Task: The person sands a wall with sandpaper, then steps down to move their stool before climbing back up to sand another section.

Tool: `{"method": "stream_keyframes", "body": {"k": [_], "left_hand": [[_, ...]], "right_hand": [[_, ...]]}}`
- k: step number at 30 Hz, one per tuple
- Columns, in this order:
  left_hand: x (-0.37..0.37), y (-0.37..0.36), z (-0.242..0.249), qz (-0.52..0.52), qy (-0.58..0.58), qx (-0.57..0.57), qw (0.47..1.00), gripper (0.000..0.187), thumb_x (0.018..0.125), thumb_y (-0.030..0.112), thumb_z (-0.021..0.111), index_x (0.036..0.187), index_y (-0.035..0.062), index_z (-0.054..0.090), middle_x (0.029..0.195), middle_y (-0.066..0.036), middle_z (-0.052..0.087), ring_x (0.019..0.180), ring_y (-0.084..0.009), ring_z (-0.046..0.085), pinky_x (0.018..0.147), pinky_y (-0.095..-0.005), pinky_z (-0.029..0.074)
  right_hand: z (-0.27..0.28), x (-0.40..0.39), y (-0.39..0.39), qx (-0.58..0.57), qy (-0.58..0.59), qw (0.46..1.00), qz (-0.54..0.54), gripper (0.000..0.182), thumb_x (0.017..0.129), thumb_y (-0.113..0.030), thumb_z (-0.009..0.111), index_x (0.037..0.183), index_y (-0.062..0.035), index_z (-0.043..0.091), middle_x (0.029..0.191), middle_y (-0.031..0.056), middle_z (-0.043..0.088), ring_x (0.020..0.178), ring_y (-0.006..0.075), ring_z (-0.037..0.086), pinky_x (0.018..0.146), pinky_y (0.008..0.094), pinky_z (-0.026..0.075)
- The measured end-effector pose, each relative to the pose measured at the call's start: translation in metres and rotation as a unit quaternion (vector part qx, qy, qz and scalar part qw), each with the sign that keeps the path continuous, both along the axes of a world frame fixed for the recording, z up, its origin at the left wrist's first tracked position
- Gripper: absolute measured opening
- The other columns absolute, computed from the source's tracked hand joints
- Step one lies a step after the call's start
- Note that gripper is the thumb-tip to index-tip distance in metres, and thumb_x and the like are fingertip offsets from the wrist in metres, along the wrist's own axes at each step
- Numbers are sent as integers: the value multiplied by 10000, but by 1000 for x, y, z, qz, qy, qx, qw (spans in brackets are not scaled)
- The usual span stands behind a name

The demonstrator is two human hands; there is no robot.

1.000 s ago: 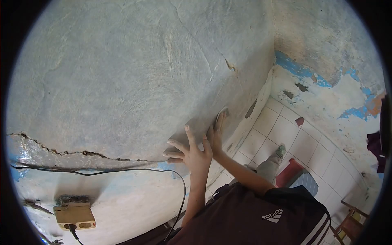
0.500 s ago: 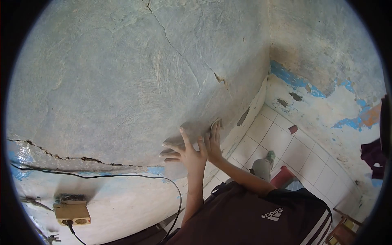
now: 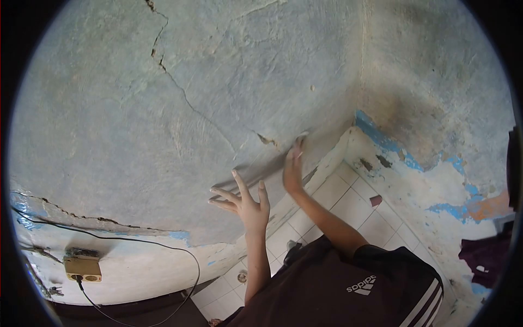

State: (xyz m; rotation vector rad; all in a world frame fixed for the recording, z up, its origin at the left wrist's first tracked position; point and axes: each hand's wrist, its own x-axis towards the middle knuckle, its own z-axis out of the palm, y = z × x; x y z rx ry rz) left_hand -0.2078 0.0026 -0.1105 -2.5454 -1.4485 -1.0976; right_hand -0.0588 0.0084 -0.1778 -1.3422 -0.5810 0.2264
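My left hand is open, its fingers spread at the grey plastered wall, with a shadow beside the fingertips. Higher and to the right, my right hand reaches along the same wall, blurred by motion. A small pale flat piece shows at its fingertips; the fingers hide most of it, and I cannot tell its material. Just left of those fingertips is a short chipped crack. A longer crack runs down the wall from the top.
At lower left, a socket box holds a plugged-in black cable that loops below my left arm. White floor tiles lie below, with a reddish scrap on them. Dark cloth hangs at right beside peeling blue paint.
My right hand has moved up and right along the wall, away from my left hand, which stays spread. The view has shifted; the red container and lower leg are out of sight.
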Motion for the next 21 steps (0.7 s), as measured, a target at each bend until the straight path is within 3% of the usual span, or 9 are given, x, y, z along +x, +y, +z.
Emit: {"method": "stream_keyframes", "body": {"k": [3,11,14,16,20,21], "left_hand": [[5,-6,1,2,-4,-30,1000,787,957,422,634,1599,158,262,1581,-378,-185,1373,-665,-247,1040,-802,-28],[32,-9,-5,-5,-71,-56,996,779,961,392,635,1593,128,266,1560,-408,-196,1358,-676,-262,1034,-806,-12],[32,-10,-3,5,-64,-75,995,804,964,416,629,1601,122,235,1568,-388,-214,1378,-658,-249,1046,-794,-14],[36,-10,-6,4,-71,-83,994,803,963,415,630,1600,125,238,1568,-387,-216,1379,-657,-249,1043,-796,-13],[39,-4,-14,-4,-78,-55,995,786,960,415,632,1596,143,259,1562,-399,-209,1365,-672,-254,1023,-816,2],[41,-5,-16,-11,-82,-57,995,775,957,410,635,1592,154,272,1553,-414,-206,1348,-689,-263,1003,-834,12]], "right_hand": [[9,53,14,-5,-7,999,-32,622,1095,-345,278,1557,65,198,1645,273,94,1528,418,83,1238,453,87],[29,26,0,38,-40,998,41,647,1097,-376,279,1539,92,215,1643,267,122,1535,400,60,1239,446,68],[51,72,15,82,0,997,13,631,1097,-358,280,1530,99,233,1640,269,134,1530,412,74,1237,460,64],[71,95,18,65,-81,993,-55,619,1099,-351,284,1518,103,261,1635,270,156,1527,415,92,1237,462,72],[22,64,15,8,-109,993,-35,587,1090,-317,301,1518,84,288,1617,306,166,1512,469,93,1228,499,89],[17,44,5,-16,-166,986,-3,578,1077,-299,318,1521,70,297,1606,327,167,1499,500,97,1217,536,94]]}}
